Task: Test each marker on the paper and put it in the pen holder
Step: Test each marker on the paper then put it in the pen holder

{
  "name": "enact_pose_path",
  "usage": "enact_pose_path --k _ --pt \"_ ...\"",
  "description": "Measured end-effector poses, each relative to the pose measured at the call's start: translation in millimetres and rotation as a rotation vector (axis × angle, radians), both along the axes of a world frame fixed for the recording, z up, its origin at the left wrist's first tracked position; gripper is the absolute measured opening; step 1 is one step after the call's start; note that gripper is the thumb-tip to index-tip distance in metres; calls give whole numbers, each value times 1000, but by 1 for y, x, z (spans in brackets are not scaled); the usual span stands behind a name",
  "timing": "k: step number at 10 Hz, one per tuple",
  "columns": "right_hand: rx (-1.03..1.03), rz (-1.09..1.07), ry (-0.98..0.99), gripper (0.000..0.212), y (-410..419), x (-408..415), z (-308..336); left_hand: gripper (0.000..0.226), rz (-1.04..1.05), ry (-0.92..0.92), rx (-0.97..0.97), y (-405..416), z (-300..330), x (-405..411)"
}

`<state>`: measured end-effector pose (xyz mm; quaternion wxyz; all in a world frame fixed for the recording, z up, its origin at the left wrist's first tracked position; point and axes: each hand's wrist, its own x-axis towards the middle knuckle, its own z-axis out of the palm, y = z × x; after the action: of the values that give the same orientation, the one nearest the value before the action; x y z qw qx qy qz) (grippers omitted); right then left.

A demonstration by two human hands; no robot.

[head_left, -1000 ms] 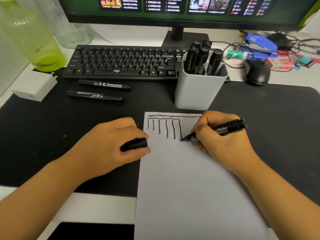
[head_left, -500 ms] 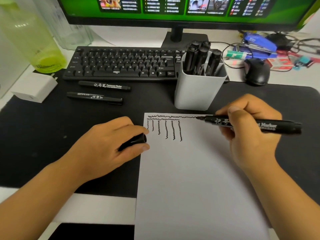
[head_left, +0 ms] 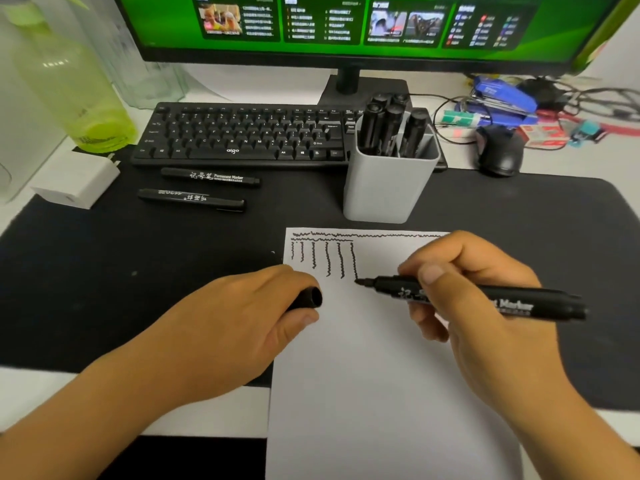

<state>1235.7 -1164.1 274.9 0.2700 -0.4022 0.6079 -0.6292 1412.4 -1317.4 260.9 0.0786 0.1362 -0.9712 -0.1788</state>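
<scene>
Back down from the top wavy line, the right hand has brought the uncapped marker to the foot of the last vertical squiggle, where its tip sits at or just over the paper. Its fingers and thumb are clamped round the black barrel, which lies almost level, pointing left, with white "Marker" lettering showing past the knuckles. Half a second ago that tip was up at the sheet's top edge.

From where I stand, the black desk mat takes up most of the desk, and the white sheet lies on it, running off the near edge. Across its top goes one long wavy line, with six short wavy strokes hanging below at the left. Behind are the monitor, lit green, and the black keyboard. A grey pen holder stands just beyond the paper with several capped black markers upright in it. The left hand rests at the paper's left edge, fingers curled tight round the black cap, its open end facing right. Two more capped markers lie side by side on the mat in front of the keyboard. A black mouse sits to the right of the holder.
</scene>
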Motion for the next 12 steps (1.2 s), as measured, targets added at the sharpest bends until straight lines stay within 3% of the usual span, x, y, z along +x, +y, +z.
enact_pose_path --k 1,2,3,4,5,8,10,12 --pt "47 29 -19 15 6 11 8 36 -22 -14 14 6 6 0" --pt "325 120 -45 22 1 5 12 34 -49 -29 10 11 11 1" --pt "396 153 -103 24 -1 3 16 30 -74 -49 -7 15 16 3" --pt "158 144 -35 15 10 22 16 30 -95 -53 -11 18 21 4" --pt "102 142 22 6 14 30 9 32 -118 -39 6 20 23 7" --pt "43 276 -134 6 24 23 1 29 -142 21 128 23 30 20" --pt "75 395 -211 17 32 25 8 45 -134 -47 189 29 35 27" --pt "45 276 -196 22 35 35 6 56 -83 -103 212 36 35 31"
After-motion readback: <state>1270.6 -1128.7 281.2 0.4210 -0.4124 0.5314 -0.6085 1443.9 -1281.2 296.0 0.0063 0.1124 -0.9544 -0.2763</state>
